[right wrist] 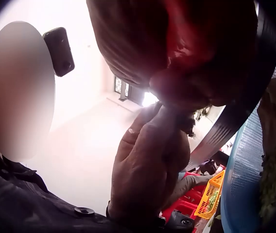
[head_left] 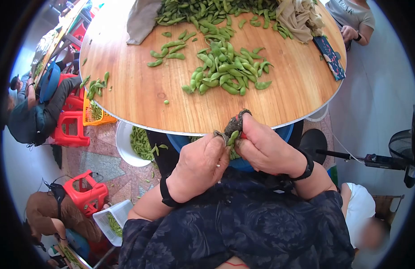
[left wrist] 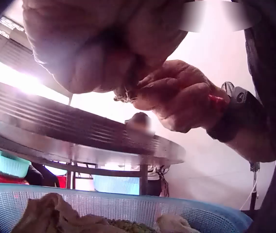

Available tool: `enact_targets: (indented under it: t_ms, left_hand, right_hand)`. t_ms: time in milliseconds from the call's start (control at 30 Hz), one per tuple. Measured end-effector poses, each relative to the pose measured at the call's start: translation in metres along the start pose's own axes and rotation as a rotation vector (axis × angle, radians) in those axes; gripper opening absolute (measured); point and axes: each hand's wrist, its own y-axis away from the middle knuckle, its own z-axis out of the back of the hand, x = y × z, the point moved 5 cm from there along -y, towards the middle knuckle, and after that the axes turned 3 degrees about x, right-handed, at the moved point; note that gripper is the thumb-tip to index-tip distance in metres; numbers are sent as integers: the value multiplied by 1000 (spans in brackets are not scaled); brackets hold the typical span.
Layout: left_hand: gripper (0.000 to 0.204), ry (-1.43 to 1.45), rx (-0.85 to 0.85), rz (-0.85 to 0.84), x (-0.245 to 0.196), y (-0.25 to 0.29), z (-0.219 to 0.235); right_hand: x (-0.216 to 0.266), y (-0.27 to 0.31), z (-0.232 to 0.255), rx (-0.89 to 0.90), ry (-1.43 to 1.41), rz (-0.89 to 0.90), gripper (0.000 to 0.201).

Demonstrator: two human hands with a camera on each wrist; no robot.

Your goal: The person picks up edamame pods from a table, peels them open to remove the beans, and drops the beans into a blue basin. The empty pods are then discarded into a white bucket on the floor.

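Both hands meet just off the near edge of the round table. Between them a green pod is pinched by the curled fingers of the left hand and the right hand. Dark, dirty-looking coverings sit on the thumb tips, one of them on the right thumb. In the left wrist view the left hand and right hand touch at the fingertips; the pod is hidden there. The right wrist view shows the right hand against the left hand. A pile of pods lies beyond them.
Below the hands stands a blue basket with cloth inside. A white bucket of pods is at the left, near an orange basket. A patterned pouch lies at the table's right. Red stools, seated people and a fan surround the table.
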Motion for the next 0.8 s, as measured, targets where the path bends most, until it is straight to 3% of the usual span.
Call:
enact_targets:
  t_ms: [133,167,233,267,300,333,367,400,467,500,533,600,667,733,800]
  left_hand:
    - [13,88,68,49,8,2,5]
    - [13,88,72,51,7,3,11]
    - [23,865,401,452,15,11,-1]
    - [23,863,403,451,20,13,-3]
    - [27,1270,460,522,23,16,-12]
    - [32,1678,509,583,20,17,-16]
    - [25,1593,406,663,24,18,-17]
    - [25,1591,407,663,23,17,-18]
    - [21,409,118,129,18,2,6]
    - [21,219,-6,138,8,-1,11]
    - [21,218,-7,143,12,1,9]
    - [22,117,-60,-79,11,5,8]
    - [20,167,-14,-15,11,8,12]
    - [24,837,186,530,23,15,0]
    - [31,970,236,617,21,17,0]
  right_hand:
    - [6,4,0,2,-200,19,12]
    - [7,6,-1,98,-334,5,11]
    - [6,9,-5,189,-468,-5,13]
    - [6,10,-12,291,-766,-14,13]
    - [7,11,-17,395,-1063,-22,14]
    - [6,9,-17,396,-1060,-16,14]
    - [2,5,-15,310,-986,4,13]
    - [0,2,-12,223,-913,22,13]
    - [-6,0,-13,144,-819,0,11]
    - [-9,0,-16,132,-755,34,11]
    - [-10,1,-19,122,-693,65,12]
    - [-6,3,-21,82,-652,91,11]
    - [-2,4,-20,40,-610,115,10]
    - [-2,5,-20,37,-604,54,10]
    - [-5,4,-18,82,-612,-9,8]
